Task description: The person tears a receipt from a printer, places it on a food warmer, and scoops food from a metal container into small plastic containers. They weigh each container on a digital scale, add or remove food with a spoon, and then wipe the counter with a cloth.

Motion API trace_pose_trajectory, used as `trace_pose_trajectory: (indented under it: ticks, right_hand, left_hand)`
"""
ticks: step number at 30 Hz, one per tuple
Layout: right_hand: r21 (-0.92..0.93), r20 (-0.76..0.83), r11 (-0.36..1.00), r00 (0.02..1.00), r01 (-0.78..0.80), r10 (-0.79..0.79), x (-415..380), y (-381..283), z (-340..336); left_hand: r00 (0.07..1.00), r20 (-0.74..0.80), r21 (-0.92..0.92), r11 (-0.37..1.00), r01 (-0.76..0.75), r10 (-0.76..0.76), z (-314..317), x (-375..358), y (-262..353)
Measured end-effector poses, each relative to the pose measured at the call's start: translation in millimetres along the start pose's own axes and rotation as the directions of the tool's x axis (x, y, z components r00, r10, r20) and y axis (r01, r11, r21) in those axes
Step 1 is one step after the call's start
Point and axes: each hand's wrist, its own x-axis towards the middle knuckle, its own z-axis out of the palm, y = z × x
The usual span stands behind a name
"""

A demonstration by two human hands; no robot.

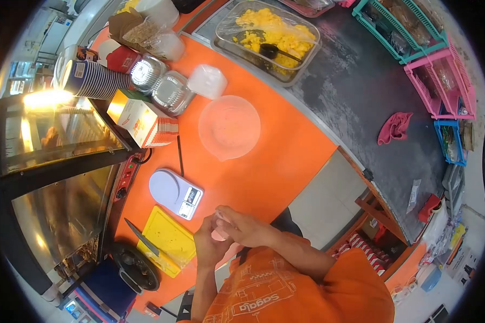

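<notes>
My left hand [207, 242] and my right hand [243, 228] are close together in front of my torso, over the front edge of the orange counter [291, 145]. Their fingers curl around something small and pale, mostly hidden, whose kind I cannot make out. Just beyond them sits a kitchen scale [167, 188] with a lit display and a bare pan. To the left of my left hand lies a yellow cutting board [172, 231], with a knife [141, 237] at its left edge. A translucent plastic bowl [229, 127] stands farther back.
A clear tray [221, 43] holds yellow food and a black spoon [269, 51]. Stacked paper cups [99, 79], food boxes [145, 121] and clear containers [172, 91] stand at the back left. A glass display warmer [64, 145] borders the left; a pink cloth [395, 128] lies right.
</notes>
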Motion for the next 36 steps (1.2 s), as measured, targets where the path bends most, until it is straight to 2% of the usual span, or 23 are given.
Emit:
trace_pose_trajectory:
  ticks: [2,6,8,9,11,12,14,15,16,18,19,23,25,26,28,29,30,32,33,34,36]
  right_hand:
    - [0.074,0.027,0.997,0.999,-0.023,0.021,0,0,-1]
    - [0.042,0.061,0.998,0.997,-0.050,0.048,0,-4,1]
    - [-0.376,-0.012,0.919,0.991,0.117,-0.131,0,-5,7]
    - [-0.376,-0.001,0.919,0.992,0.117,-0.127,0,-3,9]
    - [-0.070,0.193,0.997,0.981,0.015,-0.001,3,4,12]
    - [-0.074,0.202,0.997,0.979,0.013,0.002,-1,6,18]
    - [-0.162,0.094,0.987,0.995,-0.015,0.031,-17,10,36]
    - [-0.159,0.118,0.984,0.991,0.074,-0.056,-23,9,43]
    - [-0.170,0.127,0.983,0.991,0.068,-0.046,-31,6,47]
    - [-0.142,0.183,0.982,0.972,-0.124,0.149,-47,-13,52]
    - [-0.073,0.153,0.977,0.966,-0.199,0.208,-55,-8,60]
    - [-0.205,0.142,0.966,0.971,-0.159,0.190,-75,-1,79]
    - [-0.051,0.124,0.972,0.964,-0.230,0.235,-77,-13,81]
    - [-0.074,0.134,0.967,0.959,-0.243,0.251,-82,-7,84]
    - [-0.091,0.097,0.981,0.979,-0.169,0.178,-90,23,90]
    - [0.200,0.178,0.952,0.964,-0.232,0.197,-93,36,92]
    - [0.446,0.239,0.853,0.954,-0.271,0.179,-93,30,91]
    - [0.243,0.209,0.932,0.953,-0.269,0.221,-97,17,88]
    - [0.353,0.201,0.912,0.969,-0.207,0.142,-97,7,94]
    - [0.281,0.175,0.941,0.974,-0.188,0.143,-100,1,94]
    - [0.206,0.204,0.976,0.979,-0.068,0.025,-104,5,91]
  left_hand:
    - [0.999,0.033,0.019,1.000,-0.025,0.024,-2,1,3]
    - [0.996,0.069,0.006,0.999,0.049,-0.049,-4,-6,2]
    - [0.998,0.050,-0.117,0.992,0.044,-0.038,-4,-12,-5]
    - [0.998,0.045,-0.119,0.991,0.054,-0.049,-2,-18,-12]
    - [0.973,0.181,-0.334,0.922,0.198,-0.143,-2,-30,-23]
    - [0.973,0.175,-0.339,0.919,0.202,-0.149,-6,-36,-22]
    - [0.944,0.298,-0.190,0.961,0.202,-0.140,-18,-53,-14]
    - [0.923,0.337,-0.150,0.957,0.249,-0.187,-18,-64,-10]
    - [0.924,0.334,-0.165,0.953,0.254,-0.188,-15,-76,-11]
    - [0.928,0.309,-0.439,0.834,0.335,-0.210,-6,-101,-17]
    - [0.928,0.291,-0.435,0.832,0.344,-0.231,6,-116,-30]
    - [0.908,0.316,-0.533,0.740,0.410,-0.275,23,-151,-55]
    - [0.905,0.366,-0.372,0.857,0.358,-0.219,17,-149,-54]
    - [0.906,0.360,-0.396,0.843,0.364,-0.222,15,-150,-51]
    - [0.980,0.184,-0.359,0.923,0.138,-0.075,9,-152,-46]
    - [0.977,0.196,-0.385,0.909,0.156,-0.085,8,-155,-47]
    - [0.985,0.170,-0.379,0.924,0.055,0.011,7,-158,-50]
    - [0.974,0.183,-0.327,0.942,-0.070,0.136,-7,-162,-48]
    - [0.959,0.223,-0.288,0.952,-0.108,0.176,-20,-160,-42]
    - [0.942,0.230,-0.378,0.915,-0.144,0.243,-20,-161,-47]
    - [0.931,0.194,-0.355,0.907,-0.226,0.308,-24,-162,-45]
